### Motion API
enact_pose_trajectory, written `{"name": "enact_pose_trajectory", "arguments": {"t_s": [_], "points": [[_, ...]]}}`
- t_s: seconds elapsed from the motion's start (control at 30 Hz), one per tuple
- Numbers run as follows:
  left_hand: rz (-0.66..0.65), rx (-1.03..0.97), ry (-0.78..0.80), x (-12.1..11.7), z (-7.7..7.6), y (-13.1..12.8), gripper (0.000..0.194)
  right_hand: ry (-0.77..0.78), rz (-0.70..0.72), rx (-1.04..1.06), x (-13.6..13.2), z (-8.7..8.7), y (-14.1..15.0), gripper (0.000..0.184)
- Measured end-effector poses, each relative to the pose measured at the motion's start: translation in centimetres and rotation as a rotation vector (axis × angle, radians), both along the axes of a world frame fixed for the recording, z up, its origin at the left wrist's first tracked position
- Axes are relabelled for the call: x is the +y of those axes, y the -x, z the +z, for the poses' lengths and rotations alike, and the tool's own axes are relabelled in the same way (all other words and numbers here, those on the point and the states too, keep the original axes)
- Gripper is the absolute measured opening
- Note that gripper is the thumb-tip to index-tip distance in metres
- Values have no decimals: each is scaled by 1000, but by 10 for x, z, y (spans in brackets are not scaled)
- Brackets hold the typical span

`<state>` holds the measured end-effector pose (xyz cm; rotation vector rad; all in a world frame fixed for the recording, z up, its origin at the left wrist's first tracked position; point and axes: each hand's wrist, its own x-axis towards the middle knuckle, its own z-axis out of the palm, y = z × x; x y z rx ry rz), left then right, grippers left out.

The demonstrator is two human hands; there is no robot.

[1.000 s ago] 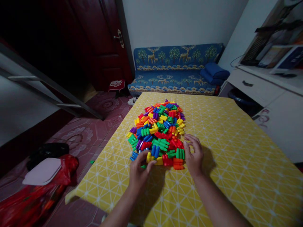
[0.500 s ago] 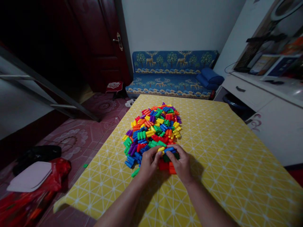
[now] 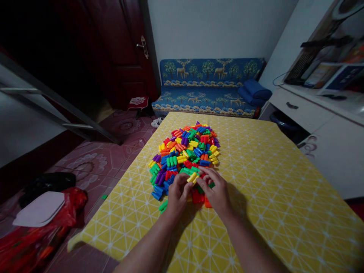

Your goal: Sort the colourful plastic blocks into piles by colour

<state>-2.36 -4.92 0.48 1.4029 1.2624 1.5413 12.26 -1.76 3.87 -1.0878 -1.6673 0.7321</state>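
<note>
A heap of small coloured plastic blocks (image 3: 184, 151) lies on a table under a yellow patterned cloth (image 3: 270, 182). Both my hands rest at the heap's near edge. My left hand (image 3: 178, 193) pinches a yellow block (image 3: 192, 177) between thumb and fingers. My right hand (image 3: 217, 191) lies beside it with its fingers reaching over the same block and onto the red and green pieces below. The blocks under my palms are hidden.
A blue patterned sofa (image 3: 207, 85) stands beyond the table, a dark red door (image 3: 125, 53) to its left. White drawers (image 3: 321, 129) run along the right. On the floor at left lie a red bag (image 3: 51, 223) and a pale flat board (image 3: 40, 208).
My hands, apart at the heap's near edge a second ago, have come together; the left now pinches a yellow block and the right has moved left to meet it.
</note>
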Motion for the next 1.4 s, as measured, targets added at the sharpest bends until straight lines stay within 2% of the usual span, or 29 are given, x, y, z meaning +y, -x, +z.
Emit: {"name": "enact_pose_trajectory", "arguments": {"t_s": [0.1, 0.17, 0.27, 0.4, 0.5, 0.6, 0.7, 0.83, 0.9, 1.0, 1.07, 1.17, 1.23, 1.3, 1.33, 1.4], "points": [[-3, 76, -39, 0, -1, 2, 20, 103, 84, 38, -7, 1, 2, 25], [-37, 142, -37, -1, -1, 3, 20, 212, 108, 122, -1, -2, -5, 18], [-52, 189, -28, 0, -2, 3, 23, 356, 71, 204, 22, -4, -30, 22], [-1, 240, -62, 2, -2, 2, 19, 448, -125, 215, 61, 1, -71, 34], [27, 270, -81, 2, -2, 1, 18, 487, -45, 101, 70, 4, -85, 36], [34, 267, -97, 1, 0, 2, 17, 467, 154, -86, 55, 5, -81, 30], [23, 277, -143, -1, 1, 3, 18, 356, 316, -244, 27, 4, -71, 30], [21, 322, -189, -7, 4, 6, 21, 206, 399, -456, -5, 4, -62, 53], [31, 381, -212, -11, 7, 9, 20, 113, 364, -569, -16, 4, -58, 58], [27, 518, -270, -18, 13, 16, 16, -19, 304, -655, -30, 6, -50, 47], [-2, 635, -298, -22, 17, 22, 12, -52, 305, -644, -36, 7, -45, 43], [-58, 775, -283, -23, 22, 27, 11, -1, 265, -511, -30, 4, -49, 43], [-96, 838, -248, -22, 24, 28, 14, 45, 116, -350, -11, -4, -64, 37], [-142, 889, -222, -20, 25, 26, 26, 74, -117, -200, 17, -16, -87, 36], [-168, 908, -213, -19, 26, 24, 33, 91, -228, -174, 32, -22, -102, 39], [-206, 926, -195, -18, 26, 21, 39, 80, -398, -295, 57, -33, -130, 42]]}}
